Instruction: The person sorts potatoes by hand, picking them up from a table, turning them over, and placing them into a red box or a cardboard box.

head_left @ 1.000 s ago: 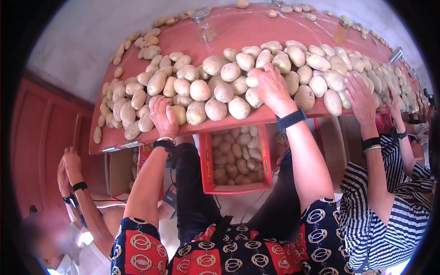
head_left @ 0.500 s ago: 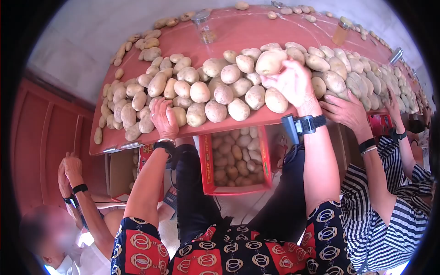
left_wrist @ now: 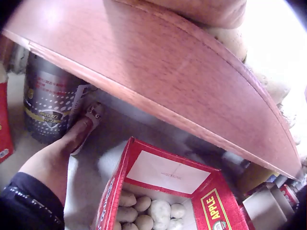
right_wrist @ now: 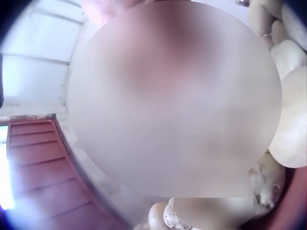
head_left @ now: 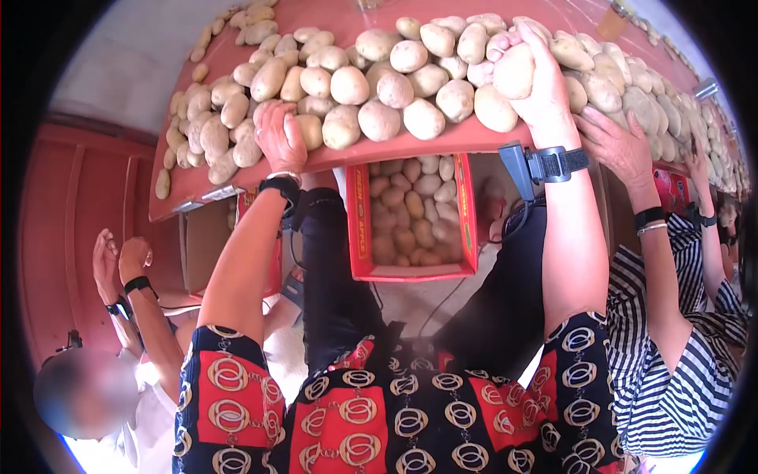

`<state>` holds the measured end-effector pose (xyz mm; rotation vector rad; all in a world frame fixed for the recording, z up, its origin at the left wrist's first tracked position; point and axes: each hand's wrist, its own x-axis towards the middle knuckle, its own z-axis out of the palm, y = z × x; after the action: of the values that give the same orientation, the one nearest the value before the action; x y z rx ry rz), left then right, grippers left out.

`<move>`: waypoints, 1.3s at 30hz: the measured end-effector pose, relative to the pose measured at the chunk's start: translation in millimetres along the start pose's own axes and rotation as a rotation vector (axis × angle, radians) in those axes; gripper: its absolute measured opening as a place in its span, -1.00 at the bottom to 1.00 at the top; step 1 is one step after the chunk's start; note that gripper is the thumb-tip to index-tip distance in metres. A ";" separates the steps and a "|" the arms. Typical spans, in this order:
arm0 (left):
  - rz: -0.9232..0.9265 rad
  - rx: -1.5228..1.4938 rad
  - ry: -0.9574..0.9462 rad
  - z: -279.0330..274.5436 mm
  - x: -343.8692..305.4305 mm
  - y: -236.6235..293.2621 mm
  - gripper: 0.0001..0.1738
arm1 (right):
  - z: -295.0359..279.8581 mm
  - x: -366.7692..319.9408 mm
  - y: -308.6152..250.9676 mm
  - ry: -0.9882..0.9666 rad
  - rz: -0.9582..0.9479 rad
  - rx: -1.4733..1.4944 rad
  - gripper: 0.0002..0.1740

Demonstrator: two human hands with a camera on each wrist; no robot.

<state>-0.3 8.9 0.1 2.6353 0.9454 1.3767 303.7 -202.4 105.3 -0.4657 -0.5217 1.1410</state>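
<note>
In the head view, my right hand grips a pale potato, palm turned up, just over the right part of the potato heap. My left hand rests at the table's front edge, its fingers lying over potatoes there. Beside those fingers sits a yellowish potato. A blurred round patch covers most of the right wrist view, with several potatoes along its right side. The left wrist view mostly takes in the red table and the floor under it.
Below the table edge stands a red apple carton holding potatoes. To the right, another person's hand touches the heap; at left, a person's hands are raised. A dark printed canister stands under the table.
My right hand has turned from palm down on the heap to palm up, lifting a potato and shifting right. My left hand keeps its place. The head view has tilted, so the table appears higher.
</note>
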 end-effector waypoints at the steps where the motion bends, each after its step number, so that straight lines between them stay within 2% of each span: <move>1: -0.006 0.011 0.005 0.0 0.2 0.4 -0.69 | 1.5 -1.6 7.5 0.004 0.007 0.000 -0.77; 3: 0.010 0.027 0.001 -1.1 2.9 0.0 -0.69 | 7.1 -2.2 24.7 -0.070 -0.066 -0.290 -0.74; 4: 0.012 0.030 -0.001 -1.4 3.2 -0.1 -0.69 | 9.2 -4.1 30.8 -0.069 -0.066 -0.287 -0.74; 6: -0.006 0.028 0.019 -0.3 0.6 2.3 -0.69 | 14.2 -14.6 41.9 -0.211 0.047 -0.517 -0.68; 8: -0.033 0.015 0.000 -0.1 -1.6 3.0 -0.68 | 35.2 -28.9 46.9 -0.196 0.262 -0.612 -0.66; 9: -0.055 0.004 -0.010 -0.4 0.4 2.9 -0.68 | 28.2 -28.0 61.2 -0.273 0.256 -0.720 -0.68; 10: -0.046 -0.001 0.001 0.5 2.3 1.5 -0.68 | 41.5 -32.3 60.7 -0.262 0.370 -0.826 -0.64; 12: -0.005 0.033 0.000 -0.6 1.9 0.9 -0.68 | 27.6 -28.5 87.8 -0.449 0.099 -1.224 -0.52; 14: -0.003 0.059 -0.012 -2.5 4.1 6.4 -0.63 | 15.5 -32.0 95.4 -0.539 -0.265 -1.589 -0.45; 15: -0.018 0.060 -0.015 -1.9 3.0 6.0 -0.63 | 21.8 -30.8 91.3 -0.508 -0.175 -1.542 -0.46; 16: -0.036 0.062 -0.019 -1.3 1.4 5.1 -0.63 | 27.7 -30.4 85.9 -0.507 -0.176 -1.543 -0.46; 18: -0.040 0.030 -0.016 -1.0 0.1 0.4 -0.68 | 41.5 -28.8 72.3 -0.200 0.230 -1.325 -0.64; 19: -0.040 0.021 -0.016 -0.9 0.3 0.6 -0.68 | 37.9 -23.1 65.0 -0.196 0.097 -1.337 -0.75; 20: -0.039 0.011 -0.017 -1.1 0.1 1.0 -0.68 | 29.7 -19.3 64.1 -0.087 -0.135 -1.279 -0.83; 21: -0.039 0.011 -0.018 -1.3 0.1 1.7 -0.68 | 23.9 -12.1 54.3 -0.025 -0.186 -1.310 -0.85; 23: -0.042 0.016 -0.012 -1.8 0.4 3.8 -0.68 | 23.3 -4.5 32.8 0.041 -0.238 -1.338 -0.80; 25: -0.035 0.015 -0.016 -2.1 1.5 3.6 -0.68 | 23.6 -0.4 17.1 0.208 -0.635 -1.734 -0.65; 26: -0.034 0.013 -0.019 -2.4 1.5 3.3 -0.68 | 13.0 7.9 15.4 0.212 -0.636 -1.730 -0.65; 28: -0.043 0.014 -0.019 -2.0 1.4 4.3 -0.68 | -14.4 33.0 14.3 0.375 -0.576 -2.042 -0.41; 29: -0.053 0.012 -0.015 -1.6 1.4 4.8 -0.68 | -23.1 39.6 9.9 0.330 -0.346 -2.105 -0.28; 33: -0.034 0.007 -0.019 -2.2 2.0 4.4 -0.68 | -20.1 46.7 19.3 0.378 -0.195 -2.184 -0.25; 35: -0.021 0.018 -0.015 -2.2 2.3 5.2 -0.66 | -14.0 56.2 14.3 0.291 0.246 -2.258 -0.22; 39: -0.035 0.030 -0.007 -2.9 2.0 7.7 -0.65 | -15.7 59.5 16.7 0.254 0.251 -2.335 -0.19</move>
<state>2.3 3.0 5.5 2.6291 1.0145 1.3560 320.3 -142.3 92.0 -2.6306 -1.4305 0.1062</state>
